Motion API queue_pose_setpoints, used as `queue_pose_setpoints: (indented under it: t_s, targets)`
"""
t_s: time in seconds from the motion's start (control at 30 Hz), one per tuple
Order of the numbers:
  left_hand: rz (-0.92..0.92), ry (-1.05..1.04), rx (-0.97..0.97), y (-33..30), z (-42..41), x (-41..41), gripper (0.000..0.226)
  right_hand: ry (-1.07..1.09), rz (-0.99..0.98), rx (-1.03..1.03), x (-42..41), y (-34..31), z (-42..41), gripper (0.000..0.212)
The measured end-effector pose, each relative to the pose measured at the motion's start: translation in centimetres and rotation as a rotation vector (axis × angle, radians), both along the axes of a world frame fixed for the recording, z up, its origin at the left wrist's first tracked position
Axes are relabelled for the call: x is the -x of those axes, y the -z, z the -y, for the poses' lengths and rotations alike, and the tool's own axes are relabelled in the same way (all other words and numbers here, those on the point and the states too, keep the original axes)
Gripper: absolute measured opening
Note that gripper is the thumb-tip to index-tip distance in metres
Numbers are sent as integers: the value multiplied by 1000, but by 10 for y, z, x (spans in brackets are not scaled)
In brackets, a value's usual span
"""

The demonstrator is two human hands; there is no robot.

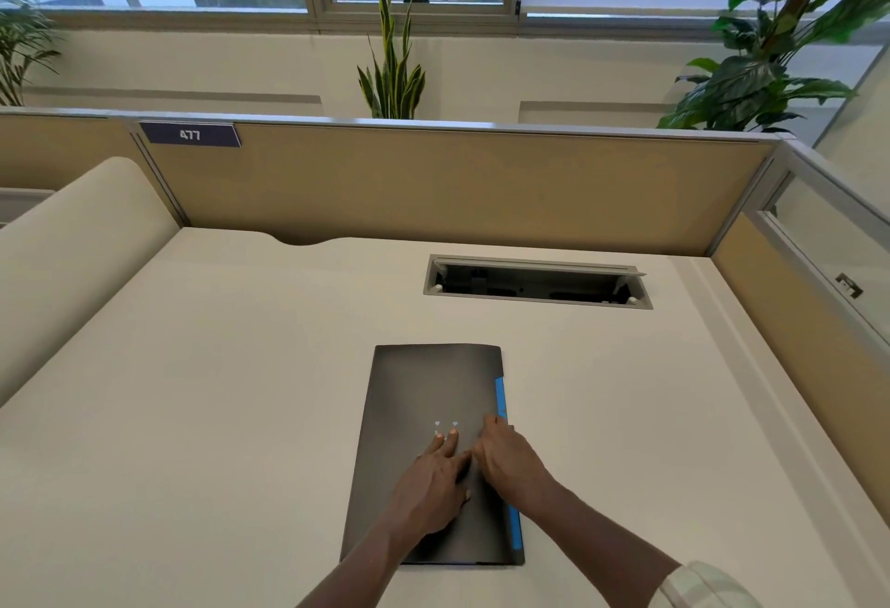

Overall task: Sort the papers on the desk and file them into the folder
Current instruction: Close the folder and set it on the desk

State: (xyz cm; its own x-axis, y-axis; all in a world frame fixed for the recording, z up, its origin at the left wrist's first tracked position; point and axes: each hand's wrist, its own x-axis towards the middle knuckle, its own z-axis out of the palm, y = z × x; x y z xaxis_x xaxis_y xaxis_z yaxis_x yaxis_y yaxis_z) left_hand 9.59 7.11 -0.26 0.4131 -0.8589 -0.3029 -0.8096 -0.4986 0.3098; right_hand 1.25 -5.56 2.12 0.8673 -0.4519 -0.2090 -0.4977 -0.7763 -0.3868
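Observation:
A dark grey folder (424, 391) lies closed and flat on the cream desk (216, 391), long side running away from me. A blue strip (501, 398) shows along its right edge. My left hand (431, 472) rests palm down on the cover, fingers stretched forward. My right hand (505, 456) lies beside it on the folder's right part, fingertips at the blue edge. No loose papers are visible on the desk.
An open cable tray (537, 282) is sunk into the desk behind the folder. Tan partition panels (433, 188) close the back and right sides. A rounded cream divider (72, 246) stands on the left. Plants (392, 73) stand beyond the partition.

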Motion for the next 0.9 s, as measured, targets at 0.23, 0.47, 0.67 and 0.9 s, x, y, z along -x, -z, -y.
queue_pose_setpoints:
  t_s: [0.23,0.47,0.67,0.9]
  targets:
    - [12,-197,70,-7,-38,-21,66,284,31,5,26,14,-2,34]
    - [-137,-674,139,-6,-77,-28,74,579,-110,-277,33,20,-17,45]
    - [-292,-832,186,-4,-84,-48,48,634,-105,-309,26,20,-31,41]
    - [-503,-918,342,0,-101,-83,41,594,-8,-225,14,26,-48,41]
